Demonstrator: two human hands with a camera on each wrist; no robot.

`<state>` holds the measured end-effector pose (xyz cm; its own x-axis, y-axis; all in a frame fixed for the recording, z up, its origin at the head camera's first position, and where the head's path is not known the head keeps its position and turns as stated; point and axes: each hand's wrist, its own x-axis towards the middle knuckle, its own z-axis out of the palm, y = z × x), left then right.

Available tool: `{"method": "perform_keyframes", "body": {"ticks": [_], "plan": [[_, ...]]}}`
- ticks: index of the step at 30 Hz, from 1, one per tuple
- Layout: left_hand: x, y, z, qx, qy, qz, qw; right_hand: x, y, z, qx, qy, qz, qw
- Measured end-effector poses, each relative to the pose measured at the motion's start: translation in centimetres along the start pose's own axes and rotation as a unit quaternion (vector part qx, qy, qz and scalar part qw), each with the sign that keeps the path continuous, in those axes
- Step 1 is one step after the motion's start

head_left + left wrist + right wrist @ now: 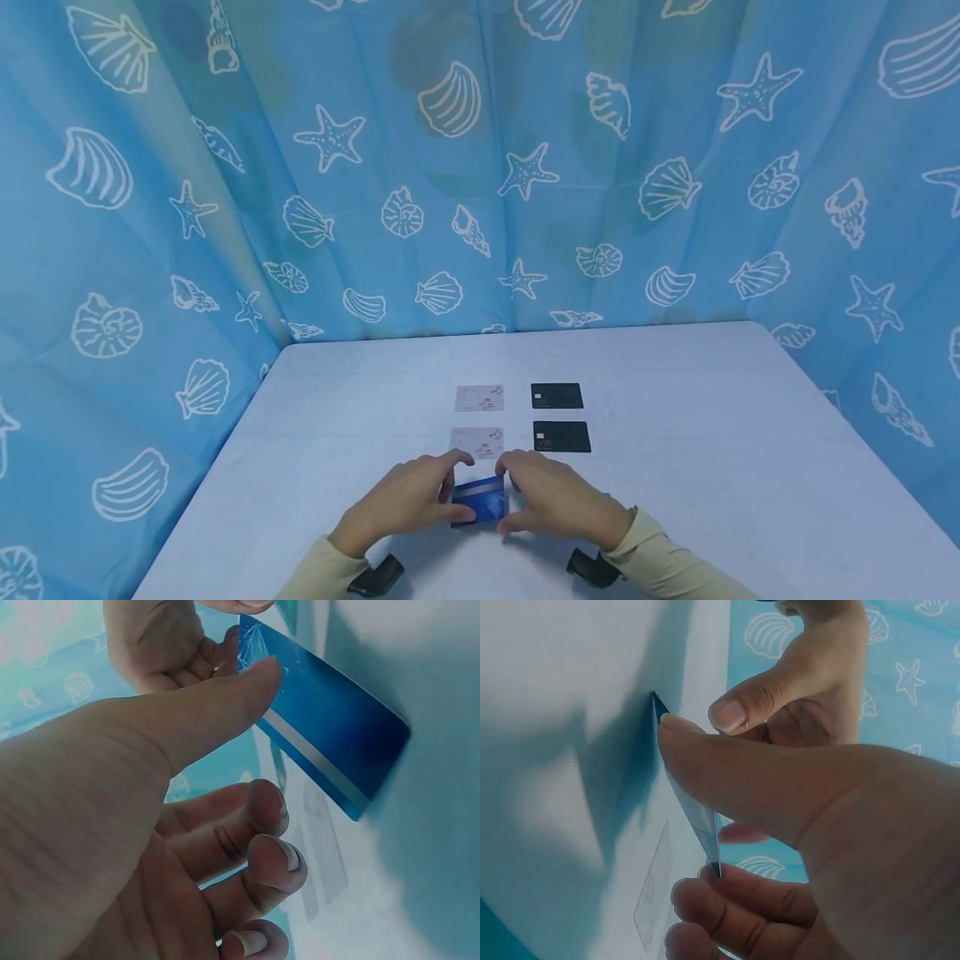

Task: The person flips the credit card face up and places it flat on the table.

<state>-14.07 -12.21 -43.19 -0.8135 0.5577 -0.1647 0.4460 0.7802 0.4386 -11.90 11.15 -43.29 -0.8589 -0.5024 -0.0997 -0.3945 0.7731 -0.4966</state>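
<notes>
A blue card with a silver stripe is tilted up close over the table, between my two hands. My left hand holds its left end, thumb across the face and the other fingers behind. My right hand pinches the right end between thumb and fingers; in the right wrist view the card appears nearly edge-on. Just beyond it lies a pale card with red marks, a similar pale card behind that. To their right lie two black cards, a nearer one and a farther one.
A white cloth covers the table. Blue curtain with shell and starfish prints hangs behind and at the sides. Black devices sit under both wrists, one on the left and one on the right. A small blue edge shows past the right wrist.
</notes>
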Motion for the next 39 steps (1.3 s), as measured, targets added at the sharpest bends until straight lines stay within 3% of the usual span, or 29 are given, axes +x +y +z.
{"method": "perform_keyframes", "body": {"ticks": [19,39], "plan": [[1.2,1.4,0.0,0.000,-0.012,0.038,0.9992,-0.4,-0.3,-0.8,-0.012,0.011,-0.010,0.9998],[1.6,1.3,0.7,0.001,0.003,0.069,0.9976,-0.5,-0.6,-0.9,0.008,0.009,0.014,0.9998]]}}
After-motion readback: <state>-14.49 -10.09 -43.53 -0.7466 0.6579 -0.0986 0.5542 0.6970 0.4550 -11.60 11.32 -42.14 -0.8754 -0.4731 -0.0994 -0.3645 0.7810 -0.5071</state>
